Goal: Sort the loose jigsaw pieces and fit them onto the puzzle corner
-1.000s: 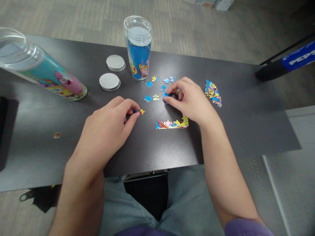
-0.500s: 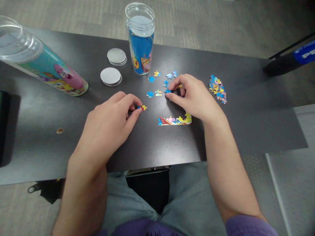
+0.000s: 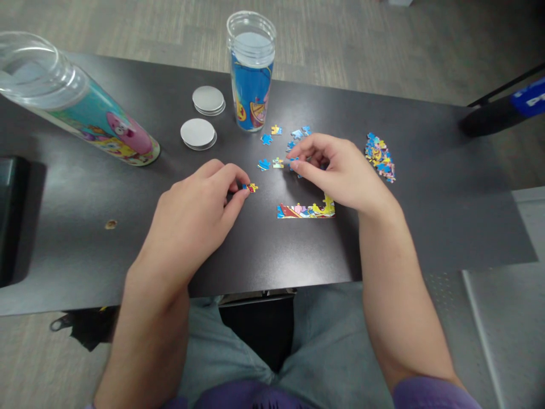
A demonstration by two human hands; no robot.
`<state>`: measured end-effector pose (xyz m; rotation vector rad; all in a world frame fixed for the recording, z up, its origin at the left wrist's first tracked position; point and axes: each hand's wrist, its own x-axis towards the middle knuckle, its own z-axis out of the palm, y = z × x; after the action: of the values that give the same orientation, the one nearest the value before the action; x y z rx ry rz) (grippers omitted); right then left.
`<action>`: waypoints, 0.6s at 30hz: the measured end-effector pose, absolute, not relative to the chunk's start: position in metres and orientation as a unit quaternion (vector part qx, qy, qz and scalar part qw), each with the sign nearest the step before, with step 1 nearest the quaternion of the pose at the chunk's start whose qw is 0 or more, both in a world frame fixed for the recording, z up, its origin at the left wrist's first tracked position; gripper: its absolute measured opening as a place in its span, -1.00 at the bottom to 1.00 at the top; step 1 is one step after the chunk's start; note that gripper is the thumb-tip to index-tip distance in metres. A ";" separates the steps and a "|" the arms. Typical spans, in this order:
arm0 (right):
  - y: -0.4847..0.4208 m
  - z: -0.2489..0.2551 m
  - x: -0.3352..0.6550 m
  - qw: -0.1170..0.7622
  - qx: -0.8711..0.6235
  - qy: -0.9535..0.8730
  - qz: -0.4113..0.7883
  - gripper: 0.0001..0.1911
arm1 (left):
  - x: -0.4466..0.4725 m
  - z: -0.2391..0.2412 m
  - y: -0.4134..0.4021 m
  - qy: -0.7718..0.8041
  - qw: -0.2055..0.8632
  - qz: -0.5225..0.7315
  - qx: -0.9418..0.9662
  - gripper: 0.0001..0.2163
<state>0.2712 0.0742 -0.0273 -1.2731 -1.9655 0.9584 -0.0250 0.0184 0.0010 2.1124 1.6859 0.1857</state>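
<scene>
My left hand [image 3: 200, 207] pinches a red, yellow and blue puzzle piece [image 3: 253, 187] between thumb and fingertips, low over the dark table. My right hand [image 3: 334, 167] has its thumb and index finger closed about a blue puzzle piece [image 3: 293, 161]; its other fingers curl inward and hide part of the pieces beneath. Just below it lies a joined puzzle strip [image 3: 304, 212], which turns upward at its right end in yellow. Loose pieces, among them a blue piece [image 3: 264, 165] and a pale green piece [image 3: 278, 162], lie between my hands.
A blue clear-topped tumbler [image 3: 252, 85] stands behind the pieces, and a teal tumbler [image 3: 114, 125] at left. White discs [image 3: 197, 132] lie stacked between them. A heap of puzzle pieces [image 3: 380, 156] sits right of my right hand. A dark bottle-like object [image 3: 489, 116] is far right.
The whole view has shifted slightly, so things appear a little farther right. Both hands keep nearly the same places over the table, and the pieces lie as before.
</scene>
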 end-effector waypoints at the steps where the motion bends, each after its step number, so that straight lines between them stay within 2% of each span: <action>1: 0.074 -0.026 0.271 0.315 -0.475 -0.729 0.379 -0.87 | -0.025 0.002 0.019 0.609 0.216 0.062 0.761 -0.69; 7: 0.071 -0.019 0.265 0.366 -0.470 -0.663 0.454 -0.51 | -0.027 0.000 0.018 0.596 0.208 0.066 0.773 -0.71; 12: 0.067 -0.017 0.262 0.371 -0.460 -0.635 0.498 -0.50 | -0.025 0.004 0.014 0.569 0.211 0.168 0.777 -0.78; 18: 0.061 -0.009 0.256 0.324 -0.448 -0.635 0.539 -0.48 | -0.016 0.013 0.009 0.541 0.227 0.207 0.783 -0.70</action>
<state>0.2558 0.0608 -0.0089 -1.1746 -1.6666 1.4139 -0.0161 0.0089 0.0125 2.1579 1.4907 0.5714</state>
